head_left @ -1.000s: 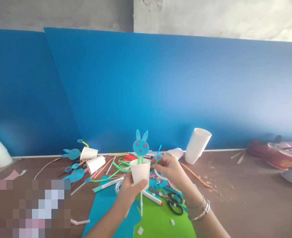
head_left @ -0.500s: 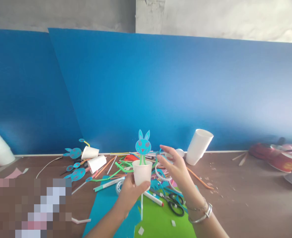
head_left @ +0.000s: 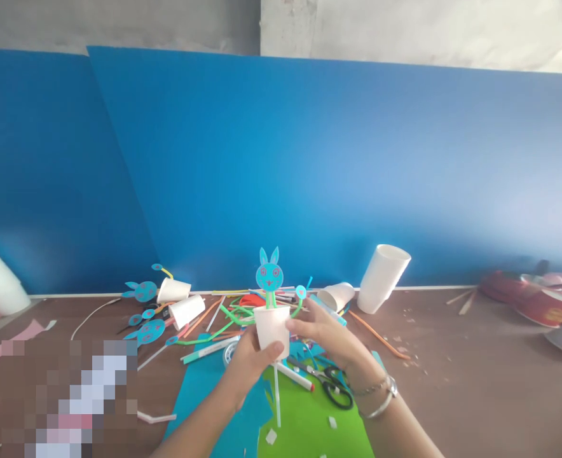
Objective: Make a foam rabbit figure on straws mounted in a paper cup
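Note:
A white paper cup (head_left: 272, 334) is upright in my left hand (head_left: 250, 364), whose thumb and fingers wrap its lower part. Green straws (head_left: 271, 299) rise from the cup to a blue paper rabbit head (head_left: 269, 277) with a drawn face. From its right side a bent green straw (head_left: 297, 311) carries a small blue disc (head_left: 301, 292). My right hand (head_left: 331, 334) is beside that straw, fingers apart, its thumb at the cup's right wall. A white straw (head_left: 277, 394) extends below the cup.
Scissors (head_left: 335, 389), a red-tipped marker (head_left: 297, 377) and a tape roll (head_left: 230, 352) lie around green paper (head_left: 314, 423) and blue paper (head_left: 214, 397). Two cups with rabbit heads (head_left: 173, 291) lie left. Stacked cups (head_left: 383, 278) lean against the blue panel (head_left: 309, 178).
My right hand has moved down and in toward the cup's right side, baring the small disc. The cup and rabbit head have shifted slightly left in view, still in my left hand.

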A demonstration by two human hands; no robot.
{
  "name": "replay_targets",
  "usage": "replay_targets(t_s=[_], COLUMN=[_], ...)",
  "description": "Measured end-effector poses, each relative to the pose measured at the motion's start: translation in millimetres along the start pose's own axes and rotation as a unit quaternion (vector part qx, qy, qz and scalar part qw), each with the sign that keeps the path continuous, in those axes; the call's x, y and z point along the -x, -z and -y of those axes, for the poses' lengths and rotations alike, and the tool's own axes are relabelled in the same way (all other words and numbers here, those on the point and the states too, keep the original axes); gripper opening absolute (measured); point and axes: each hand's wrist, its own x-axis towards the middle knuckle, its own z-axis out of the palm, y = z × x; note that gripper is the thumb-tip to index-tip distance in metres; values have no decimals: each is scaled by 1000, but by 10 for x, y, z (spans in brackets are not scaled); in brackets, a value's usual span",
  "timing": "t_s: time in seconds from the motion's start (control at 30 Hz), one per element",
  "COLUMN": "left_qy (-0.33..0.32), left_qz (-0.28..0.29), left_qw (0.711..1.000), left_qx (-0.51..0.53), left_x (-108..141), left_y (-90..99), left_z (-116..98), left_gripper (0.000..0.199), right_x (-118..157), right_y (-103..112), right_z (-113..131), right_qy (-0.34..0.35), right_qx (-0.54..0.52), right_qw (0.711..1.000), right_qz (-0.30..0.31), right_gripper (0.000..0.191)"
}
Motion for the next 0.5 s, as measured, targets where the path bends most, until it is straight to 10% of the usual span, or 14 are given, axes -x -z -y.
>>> replay_targets(t_s=[0.17, 0.27, 0.5], left_qy=[54, 137, 73], left_qz=[131, 137, 110], left_qw=[977, 902, 760], left_qx=[-161, -385, -637], left_x=[-40, -58, -41], left_y=[264, 502, 514], left_z=[-82, -161, -174], left_gripper=[61, 30, 16], right_x=[-89, -163, -246], right_y=[-8, 130, 173], right_z=[-155, -279, -471], right_qy=[-79, -112, -179], right_qx=[31, 76, 161], right_qw=[996, 991, 971], right_qz=[-24, -17, 17], right_gripper=[47, 49, 77])
